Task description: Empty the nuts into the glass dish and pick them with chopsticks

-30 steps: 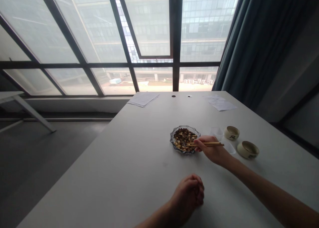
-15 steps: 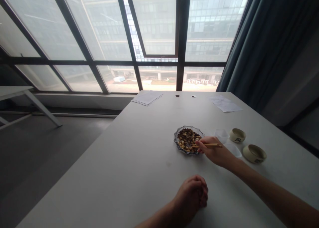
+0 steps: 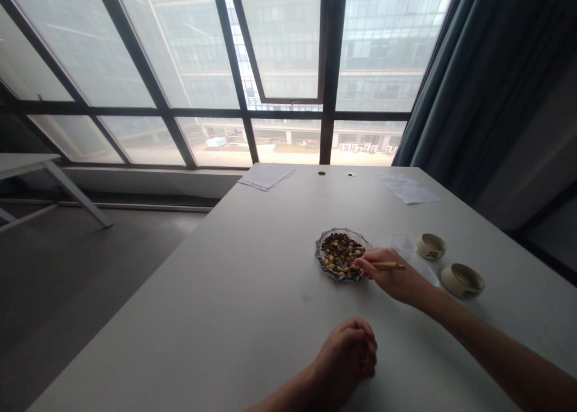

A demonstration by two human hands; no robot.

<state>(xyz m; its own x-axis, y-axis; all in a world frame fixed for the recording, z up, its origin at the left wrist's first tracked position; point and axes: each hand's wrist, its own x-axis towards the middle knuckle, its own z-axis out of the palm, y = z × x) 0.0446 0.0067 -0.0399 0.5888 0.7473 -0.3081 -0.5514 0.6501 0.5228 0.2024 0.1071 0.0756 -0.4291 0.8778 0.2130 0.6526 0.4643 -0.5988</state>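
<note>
A glass dish full of mixed nuts and seeds sits in the middle of the white table. My right hand grips a pair of wooden chopsticks, whose tips reach into the right side of the dish. My left hand rests on the table near me, curled into a loose fist with nothing visible in it.
Two small cream bowls and two clear plastic cups stand right of the dish. Papers lie at the far edge by the window. A dark curtain hangs at the right; another table stands at the left.
The view has shifted slightly, so everything sits a little further right. My right hand still holds the chopsticks in the dish, with their tips moved a little. My left hand stays put.
</note>
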